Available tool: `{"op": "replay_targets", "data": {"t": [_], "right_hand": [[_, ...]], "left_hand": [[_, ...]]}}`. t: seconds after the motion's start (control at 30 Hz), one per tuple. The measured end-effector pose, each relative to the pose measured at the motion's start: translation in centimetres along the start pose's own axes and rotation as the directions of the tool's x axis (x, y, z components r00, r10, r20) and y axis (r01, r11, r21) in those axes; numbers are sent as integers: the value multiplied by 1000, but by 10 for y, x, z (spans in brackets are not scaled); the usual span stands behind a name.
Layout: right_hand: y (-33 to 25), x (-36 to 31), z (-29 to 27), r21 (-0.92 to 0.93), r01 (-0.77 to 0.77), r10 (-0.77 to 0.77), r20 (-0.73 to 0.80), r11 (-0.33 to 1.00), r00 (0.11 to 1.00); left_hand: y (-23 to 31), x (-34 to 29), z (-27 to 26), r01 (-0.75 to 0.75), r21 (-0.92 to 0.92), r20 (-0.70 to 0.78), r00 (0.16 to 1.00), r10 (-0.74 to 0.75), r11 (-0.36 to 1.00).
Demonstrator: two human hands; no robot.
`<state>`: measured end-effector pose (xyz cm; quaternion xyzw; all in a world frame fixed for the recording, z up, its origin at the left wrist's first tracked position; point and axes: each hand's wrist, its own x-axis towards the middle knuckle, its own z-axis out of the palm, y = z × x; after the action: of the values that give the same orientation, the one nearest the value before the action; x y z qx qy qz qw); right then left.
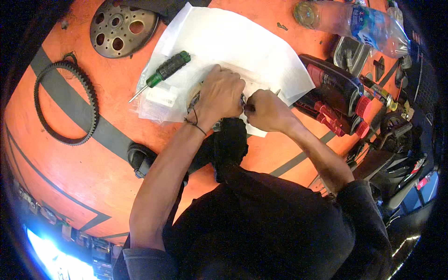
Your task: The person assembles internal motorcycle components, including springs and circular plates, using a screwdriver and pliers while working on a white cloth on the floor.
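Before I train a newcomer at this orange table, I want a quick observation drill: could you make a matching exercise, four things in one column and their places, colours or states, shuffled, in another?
Things:
1. Toothed belt
2. Screwdriver
3. Clear plastic bottle
4. Left hand

Places, colours, states:
A. Lying on its side at the far right
B. Dark cord around its wrist
C. Black ring lying across a dark stripe
D. Green-and-black handle

Pairs: 1-C, 2-D, 3-A, 4-B
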<state>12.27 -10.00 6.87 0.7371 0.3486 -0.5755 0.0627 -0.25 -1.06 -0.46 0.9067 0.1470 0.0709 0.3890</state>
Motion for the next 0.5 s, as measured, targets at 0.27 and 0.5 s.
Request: {"op": "replay_targets", "data": {"t": [0.27,0.5], "right_hand": [[-12,-1,-15,-194,142,-135,52,971,990],[-31,2,-42,-151,275,-252,150,950,956]], "left_hand": [[-1,-2,3,50,28,82,995,-52,998],[4,-2,1,99,46,39,994,-101,994]]}}
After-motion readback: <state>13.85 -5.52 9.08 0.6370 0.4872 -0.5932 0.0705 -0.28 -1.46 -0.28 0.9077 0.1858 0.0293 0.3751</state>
